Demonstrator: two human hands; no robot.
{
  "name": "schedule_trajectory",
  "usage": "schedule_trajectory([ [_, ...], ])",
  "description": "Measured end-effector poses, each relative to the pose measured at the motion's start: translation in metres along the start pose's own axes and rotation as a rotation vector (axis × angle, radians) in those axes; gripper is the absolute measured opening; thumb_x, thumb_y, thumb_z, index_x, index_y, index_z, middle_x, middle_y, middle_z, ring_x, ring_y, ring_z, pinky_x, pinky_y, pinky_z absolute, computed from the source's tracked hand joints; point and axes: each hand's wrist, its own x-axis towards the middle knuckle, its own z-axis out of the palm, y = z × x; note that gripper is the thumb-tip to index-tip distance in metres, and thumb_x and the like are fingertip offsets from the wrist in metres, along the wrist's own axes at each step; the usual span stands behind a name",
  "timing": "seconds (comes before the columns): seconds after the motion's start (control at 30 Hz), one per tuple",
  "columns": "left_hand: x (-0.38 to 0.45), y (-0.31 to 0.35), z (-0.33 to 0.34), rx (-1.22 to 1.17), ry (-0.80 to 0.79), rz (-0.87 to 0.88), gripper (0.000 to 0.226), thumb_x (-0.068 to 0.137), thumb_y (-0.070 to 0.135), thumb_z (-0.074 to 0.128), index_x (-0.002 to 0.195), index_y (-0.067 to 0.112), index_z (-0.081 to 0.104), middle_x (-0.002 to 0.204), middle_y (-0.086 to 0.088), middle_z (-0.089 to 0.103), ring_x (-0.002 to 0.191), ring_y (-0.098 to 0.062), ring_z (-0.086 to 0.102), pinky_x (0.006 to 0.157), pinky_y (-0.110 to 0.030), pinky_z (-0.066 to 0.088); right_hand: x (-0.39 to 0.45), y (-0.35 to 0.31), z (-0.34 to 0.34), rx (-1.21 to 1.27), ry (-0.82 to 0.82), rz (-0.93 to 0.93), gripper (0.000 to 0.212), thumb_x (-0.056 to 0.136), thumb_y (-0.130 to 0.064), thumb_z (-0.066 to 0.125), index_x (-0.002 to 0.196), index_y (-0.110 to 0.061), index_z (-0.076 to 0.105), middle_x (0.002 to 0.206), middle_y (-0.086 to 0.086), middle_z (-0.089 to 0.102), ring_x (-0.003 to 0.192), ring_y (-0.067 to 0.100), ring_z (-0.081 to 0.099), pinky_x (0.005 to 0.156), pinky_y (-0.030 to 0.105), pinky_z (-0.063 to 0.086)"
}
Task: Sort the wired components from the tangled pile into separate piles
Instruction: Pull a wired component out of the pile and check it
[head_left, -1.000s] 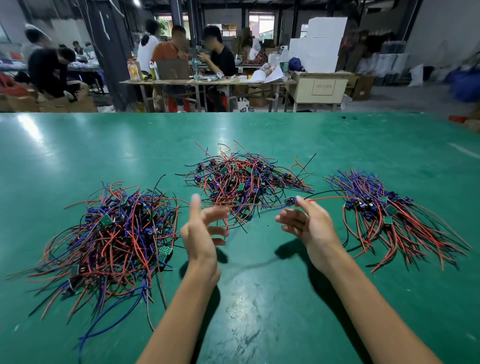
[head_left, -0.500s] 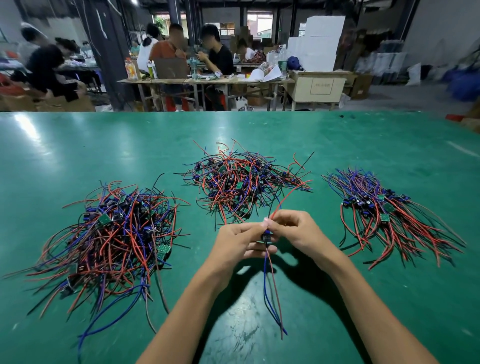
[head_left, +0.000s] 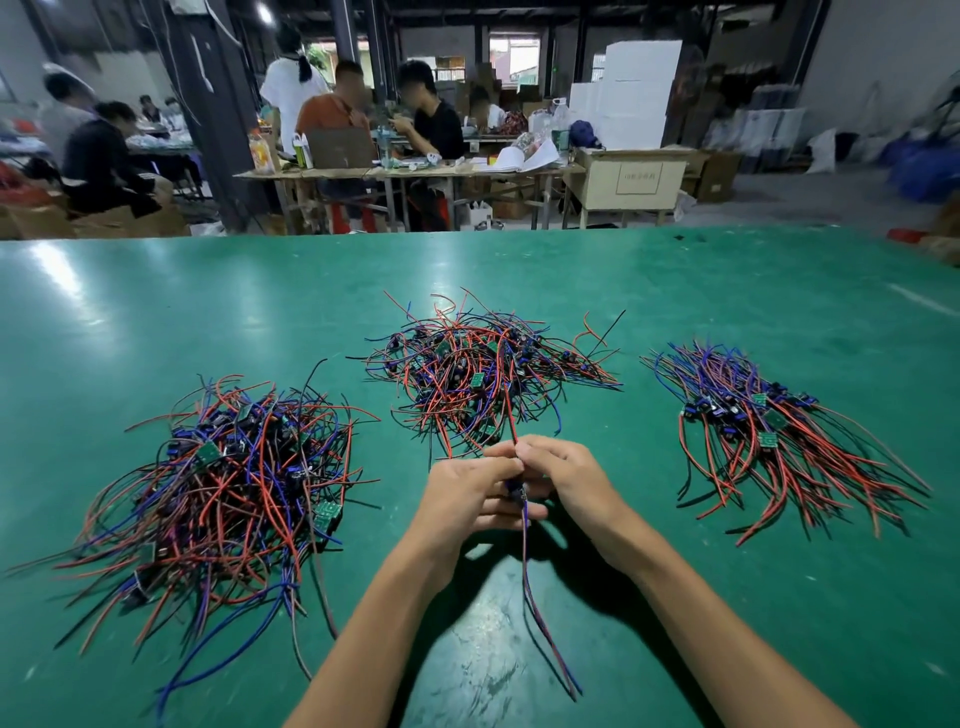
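Observation:
Three piles of red, blue and black wired components lie on the green table (head_left: 156, 312): a big loose pile (head_left: 223, 499) at the left, a tangled pile (head_left: 478, 379) in the middle, and a combed pile (head_left: 769, 431) at the right. My left hand (head_left: 462, 499) and my right hand (head_left: 566, 478) meet just in front of the middle pile, both pinched on one wired component (head_left: 519, 493). Its red lead runs up past my right fingers toward the middle pile; its blue and red leads hang down toward me.
Past the table's far edge stand work tables (head_left: 395, 171) with several seated people, cardboard boxes and white foam blocks (head_left: 628, 93). A dark pillar (head_left: 208, 114) rises at the back left.
A second ago my hands were apart, the right one pinching a component. They came together on it, and its leads now hang longer and straighter in front of me.

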Motion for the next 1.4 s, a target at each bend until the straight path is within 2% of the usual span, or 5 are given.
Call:
schedule_trajectory([
  [0.3, -0.002, -0.003, 0.004, 0.241, 0.021, 0.165, 0.019, 0.089, 0.001, 0.066, 0.075, -0.004, 0.079, 0.072, -0.022, 0.074, 0.049, -0.016, 0.063, 0.051, -0.022, 0.052, 0.003, 0.010, 0.004, -0.026, 0.315, 0.019, 0.031, 0.098, -0.013, 0.053, 0.073, -0.018, 0.071, 0.048, -0.002, 0.050, 0.041, 0.012, 0.045, 0.041, 0.020, 0.038],
  [0.57, -0.007, -0.002, 0.003, 0.321, -0.213, 0.068, 0.019, 0.091, 0.002, 0.065, 0.079, -0.006, 0.077, 0.072, -0.018, 0.075, 0.048, -0.017, 0.061, 0.051, -0.021, 0.051, 0.010, -0.001, -0.016, 0.185, 0.589, 0.093, 0.030, 0.098, -0.014, 0.048, 0.080, -0.014, 0.071, 0.091, 0.004, 0.068, 0.065, 0.017, 0.054, 0.041, 0.024, 0.045],
  [0.73, -0.009, 0.006, -0.006, 0.170, -0.229, 0.076, 0.017, 0.090, 0.015, 0.068, 0.083, 0.009, 0.082, 0.084, -0.014, 0.077, 0.056, -0.014, 0.061, 0.057, -0.020, 0.050, 0.009, -0.001, -0.027, 0.357, 0.433, 0.139, 0.031, 0.104, -0.023, 0.045, 0.094, -0.015, 0.074, 0.082, 0.001, 0.075, 0.054, 0.012, 0.057, 0.045, 0.024, 0.049],
  [0.97, -0.001, 0.012, -0.007, -0.378, 0.272, 0.106, 0.019, 0.087, 0.030, 0.071, 0.092, 0.012, 0.071, 0.077, -0.001, 0.074, 0.059, -0.010, 0.070, 0.046, -0.017, 0.051, -0.006, 0.018, 0.005, -0.263, 0.023, -0.216, 0.035, 0.083, -0.027, 0.083, 0.112, -0.030, 0.065, 0.092, -0.005, 0.075, 0.071, 0.008, 0.070, 0.061, 0.023, 0.052],
  [1.4, 0.002, 0.004, -0.005, -0.195, 0.349, 0.210, 0.036, 0.058, 0.044, 0.085, 0.077, 0.015, 0.078, 0.082, -0.007, 0.078, 0.068, -0.018, 0.074, 0.061, -0.025, 0.050, -0.003, 0.006, 0.012, 0.148, 0.297, -0.137, 0.020, 0.085, -0.034, 0.071, 0.093, -0.015, 0.071, 0.072, -0.004, 0.072, 0.057, 0.003, 0.059, 0.052, 0.015, 0.045],
])
